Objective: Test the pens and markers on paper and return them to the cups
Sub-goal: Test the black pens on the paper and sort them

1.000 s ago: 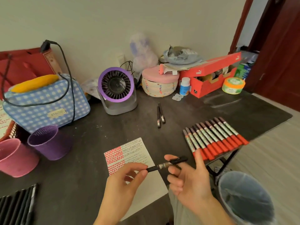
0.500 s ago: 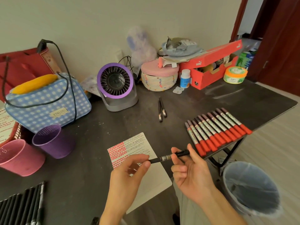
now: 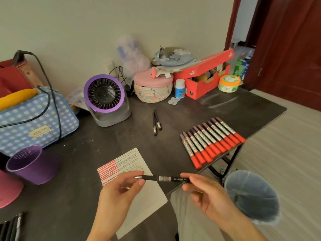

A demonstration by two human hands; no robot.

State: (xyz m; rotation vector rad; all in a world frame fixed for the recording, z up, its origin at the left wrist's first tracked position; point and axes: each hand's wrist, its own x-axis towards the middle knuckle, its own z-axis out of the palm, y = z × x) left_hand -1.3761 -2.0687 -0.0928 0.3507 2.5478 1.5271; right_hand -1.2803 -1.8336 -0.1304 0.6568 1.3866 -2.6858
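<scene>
Low centre of frame, a black pen (image 3: pixel 163 178) lies level, left hand (image 3: pixel 119 190) pinching its tip end, right hand (image 3: pixel 205 192) its cap end, above the paper (image 3: pixel 139 193).

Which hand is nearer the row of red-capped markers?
Right. The right hand, pinching the pen, is just short of the markers; the left hand is farther left over the paper.

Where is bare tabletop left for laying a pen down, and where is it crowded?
Bare: between paper and purple cup; between paper, loose pens and red markers; from markers to shoe box. Crowded: back edge around fan and basket; left by the checked bag.
</scene>
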